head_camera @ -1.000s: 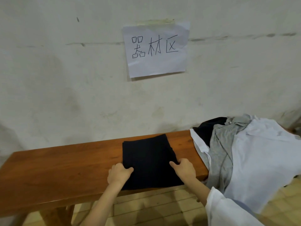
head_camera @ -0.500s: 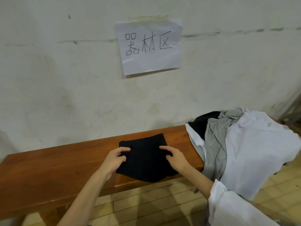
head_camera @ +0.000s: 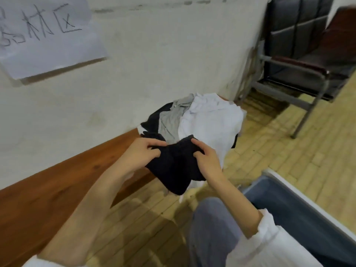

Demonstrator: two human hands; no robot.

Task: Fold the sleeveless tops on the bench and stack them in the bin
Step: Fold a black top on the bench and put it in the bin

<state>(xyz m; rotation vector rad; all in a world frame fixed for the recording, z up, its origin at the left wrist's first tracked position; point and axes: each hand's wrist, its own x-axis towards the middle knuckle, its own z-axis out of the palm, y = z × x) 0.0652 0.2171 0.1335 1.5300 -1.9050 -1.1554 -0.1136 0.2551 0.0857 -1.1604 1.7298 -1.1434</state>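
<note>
— So, where do we have the folded black top point(head_camera: 177, 166)?
— We pinch it, left hand point(head_camera: 141, 153) and right hand point(head_camera: 209, 162), in the air by the worktop point(head_camera: 57, 180) edge, before the pile of tops point(head_camera: 208, 120); the bin point(head_camera: 289, 212) is at our right.

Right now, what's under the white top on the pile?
A gray top and a black one stick out from under the white top; anything else beneath is covered.
</note>
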